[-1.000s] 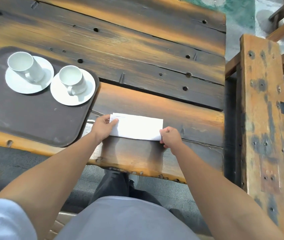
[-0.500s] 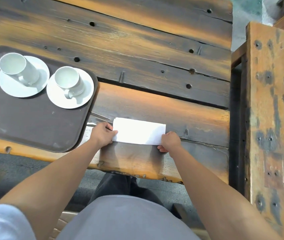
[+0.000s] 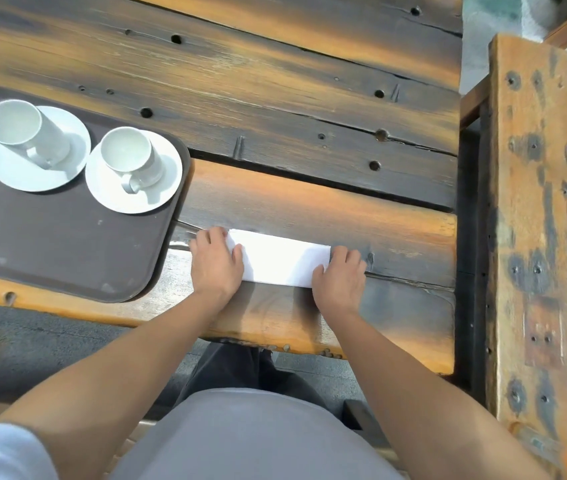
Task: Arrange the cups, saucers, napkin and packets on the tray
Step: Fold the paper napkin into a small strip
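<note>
Fingers (image 3: 218,237) of both hands flat, unclenched, on the folded napkin (image 3: 280,259) atop weathered plank table (image 3: 275,98), tray (image 3: 50,244) alongside.

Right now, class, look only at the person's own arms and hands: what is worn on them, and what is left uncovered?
Both forearms are bare down to the left hand and the right hand. No gloves, watch, rings or bracelets show. A pale, whitish short sleeve covers the left upper arm at the picture's lower corner. The right arm's sleeve lies outside the picture.
</note>
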Demonstrator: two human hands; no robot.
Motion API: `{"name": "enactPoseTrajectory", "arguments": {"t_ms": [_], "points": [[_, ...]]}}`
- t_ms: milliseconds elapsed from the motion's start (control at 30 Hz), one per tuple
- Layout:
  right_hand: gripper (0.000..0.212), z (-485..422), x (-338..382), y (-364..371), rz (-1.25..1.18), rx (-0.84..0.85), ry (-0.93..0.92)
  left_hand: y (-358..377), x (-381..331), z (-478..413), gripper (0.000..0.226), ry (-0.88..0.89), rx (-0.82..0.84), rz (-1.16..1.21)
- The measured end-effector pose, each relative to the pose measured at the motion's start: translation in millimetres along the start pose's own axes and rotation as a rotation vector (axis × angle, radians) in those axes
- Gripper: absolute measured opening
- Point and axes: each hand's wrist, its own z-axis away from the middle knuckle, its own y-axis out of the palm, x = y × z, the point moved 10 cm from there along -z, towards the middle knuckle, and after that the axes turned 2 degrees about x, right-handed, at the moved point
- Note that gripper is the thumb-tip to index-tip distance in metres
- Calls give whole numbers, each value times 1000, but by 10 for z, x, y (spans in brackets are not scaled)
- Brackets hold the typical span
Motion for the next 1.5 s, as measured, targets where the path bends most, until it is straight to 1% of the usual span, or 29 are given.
{"name": "enactPoseTrajectory", "arguments": {"t_ms": [67,100,167,233,300,367,433,500,600,700,800,900,967,1033,1100,1167,1233,1333,1400,1433,1500], "points": [[34,66,241,-10,104,-46,-183,110,-318,114,42,186,25,-141],[40,102,356,42,121,-19,-261,219,-434,180,47,269,68,-236],[53,168,539,240,143,102,-380,448,-530,277,59,376,161,-450],[59,215,628,461,189,243,-450,596,-524,314,65,424,208,-589],[60,226,633,618,246,335,-478,738,-502,335,66,468,271,-625],[61,216,629,689,288,370,-500,896,-453,345,67,509,363,-624],[63,191,614,718,303,388,-512,984,-356,321,67,510,430,-607],[63,154,552,735,300,403,-506,1007,-265,256,66,494,444,-586],[61,99,403,732,297,393,-488,973,-186,180,68,467,413,-573],[60,48,271,705,310,362,-457,922,-141,131,69,402,365,-562],[63,1,146,661,275,357,-354,862,-88,117,68,305,341,-524],[69,-21,90,568,147,319,-209,814,-144,121,66,279,329,-492],[77,-30,44,473,32,265,-74,691,-243,88,60,271,259,-448],[88,-46,-25,385,-112,218,55,527,-281,37,53,206,181,-363],[88,-90,-92,335,-227,209,131,394,-168,-20,57,29,134,-201],[73,-141,-189,331,-368,233,205,339,28,-25,70,-204,123,-23],[61,-164,-265,356,-487,274,259,332,178,-9,76,-377,125,67],[49,-166,-315,359,-507,289,251,366,363,87,76,-566,136,204],[50,-171,-307,346,-505,288,240,412,496,174,74,-681,145,285],[51,-171,-301,347,-506,292,231,450,548,231,69,-728,153,359],[50,-165,-291,362,-480,307,204,584,586,343,49,-779,183,622]]}}
